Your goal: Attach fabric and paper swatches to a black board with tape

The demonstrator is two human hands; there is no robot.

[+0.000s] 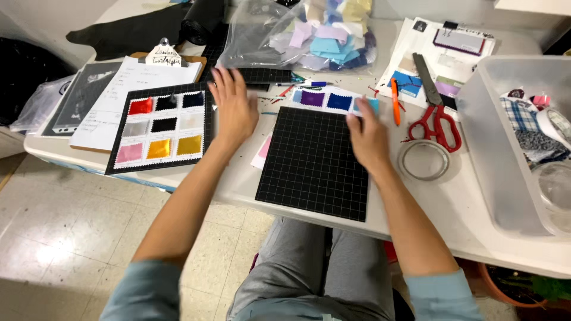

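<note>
A black gridded board (312,163) lies on the white table (452,208) in front of me. My right hand (369,139) rests flat on its upper right corner, fingers touching a row of purple, blue and light-blue fabric swatches (333,100) just beyond it. My left hand (233,107) is spread flat on the table left of the board, fingertips at another black gridded board (262,75) further back. Left of that hand lies a black board with several coloured fabric swatches (160,128) stuck in rows.
Red-handled scissors (437,113), an orange pen (395,101) and a clear round lid (423,159) lie to the right. A clear plastic bin (511,142) holds fabrics. A bag of swatches (321,35) sits at the back, a clipboard with papers (140,86) at left.
</note>
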